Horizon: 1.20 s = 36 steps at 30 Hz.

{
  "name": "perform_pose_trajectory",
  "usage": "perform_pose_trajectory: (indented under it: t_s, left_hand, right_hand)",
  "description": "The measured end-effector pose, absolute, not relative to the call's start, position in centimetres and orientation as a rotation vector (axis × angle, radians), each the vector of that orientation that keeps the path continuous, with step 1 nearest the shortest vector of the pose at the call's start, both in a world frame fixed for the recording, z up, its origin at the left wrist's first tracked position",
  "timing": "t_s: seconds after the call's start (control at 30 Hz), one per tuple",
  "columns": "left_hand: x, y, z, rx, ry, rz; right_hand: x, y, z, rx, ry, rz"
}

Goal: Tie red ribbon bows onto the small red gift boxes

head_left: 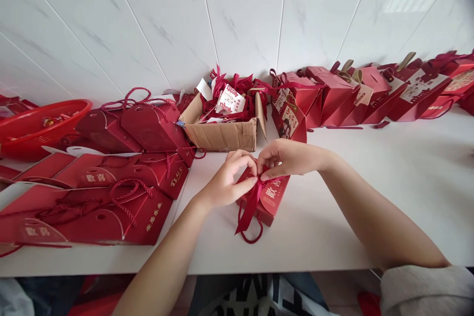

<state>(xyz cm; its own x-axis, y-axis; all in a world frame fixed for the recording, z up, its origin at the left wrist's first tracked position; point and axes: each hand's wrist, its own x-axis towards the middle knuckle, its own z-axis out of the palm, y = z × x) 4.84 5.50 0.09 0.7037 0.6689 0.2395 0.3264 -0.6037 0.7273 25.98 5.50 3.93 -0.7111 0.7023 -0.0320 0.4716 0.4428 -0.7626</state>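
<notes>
A small red gift box [273,202] with gold lettering lies on the white table in front of me. Across its top runs a dark red satin ribbon [252,207], one tail hanging over the near side beside a red cord loop [252,240]. My left hand [234,177] pinches the ribbon between thumb and forefinger at the middle of the box. Opposite it, my right hand [281,159] also pinches the ribbon, its fingers curled and almost touching the left fingertips. The fingers partly cover the knot area.
Left, red gift boxes [148,168] with cord handles stand in rows, near a red plastic basin [44,123]. A cardboard box [222,136] of ribbons and cards sits behind my hands. More red boxes [336,98] line the tiled wall [244,10] at right.
</notes>
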Motion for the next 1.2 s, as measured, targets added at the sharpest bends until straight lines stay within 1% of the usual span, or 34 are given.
perform_pose_trajectory:
  t_s: [0.3, 0.63, 0.87, 1.2]
  left_hand:
    - [4.71, 5.44, -0.1, 2.296, 0.804, 0.682]
    - [4.74, 5.46, 0.53, 2.061, 0.855, 0.626]
    - [4.83, 5.07, 0.51, 1.974, 0.819, 0.694]
    - [4.52, 5.53, 0.84, 1.987, 0.836, 0.678]
  right_hand:
    - [26.01, 5.6, 3.72, -0.989, -2.412, 1.147]
    - [25.91, 5.46, 3.89, -1.017, -2.371, 1.195]
    - [25.96, 5.45, 3.96, -1.017, -2.363, 1.2]
    - [26.1, 5.62, 3.94, -1.014, -2.405, 1.187]
